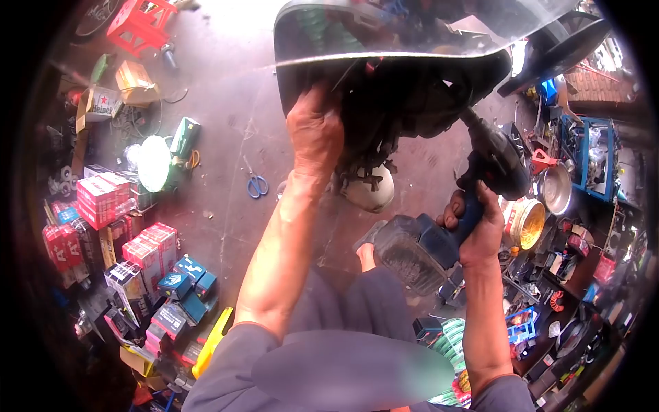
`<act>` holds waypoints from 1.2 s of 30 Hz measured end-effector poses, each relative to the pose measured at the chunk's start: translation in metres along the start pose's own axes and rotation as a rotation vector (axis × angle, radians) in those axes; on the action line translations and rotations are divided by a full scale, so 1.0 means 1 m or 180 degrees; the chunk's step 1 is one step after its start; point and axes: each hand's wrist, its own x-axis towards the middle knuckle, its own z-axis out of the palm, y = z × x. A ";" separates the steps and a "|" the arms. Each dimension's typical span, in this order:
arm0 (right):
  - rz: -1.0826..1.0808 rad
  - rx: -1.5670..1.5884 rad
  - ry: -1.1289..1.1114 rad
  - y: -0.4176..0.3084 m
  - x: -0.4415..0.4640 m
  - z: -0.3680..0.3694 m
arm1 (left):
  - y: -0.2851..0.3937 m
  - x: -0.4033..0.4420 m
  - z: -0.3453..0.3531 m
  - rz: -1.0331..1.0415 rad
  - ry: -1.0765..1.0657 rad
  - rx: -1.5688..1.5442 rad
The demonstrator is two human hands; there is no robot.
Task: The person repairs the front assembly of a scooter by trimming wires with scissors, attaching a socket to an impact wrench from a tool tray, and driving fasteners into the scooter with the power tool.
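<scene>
My right hand [477, 223] is wrapped round the handle of a dark cordless power tool [498, 161]. The tool's bulky battery end [415, 254] hangs toward my legs, and its front end points up at the underside of a dark vehicle part [405, 82] with a clear panel [412, 27]. At the left edge of that part, my left hand [316, 130] reaches up against it with bent fingers; the fingertips lie in shadow, and what they hold is hidden. Below the part is a round pale object [371, 189].
Blue-handled scissors [257, 187] lie on the floor [220, 137]. Red boxes [147, 250] and teal boxes [182, 281] are stacked at the left. A red stool [141, 26] stands at the upper left. At the right are a gold-coloured tin [530, 225] and a blue metal frame [587, 154].
</scene>
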 end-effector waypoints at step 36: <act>-0.0117 -0.0012 -0.0111 0.010 0.005 -0.011 | -0.006 0.015 -0.002 0.0322 -0.0254 0.0146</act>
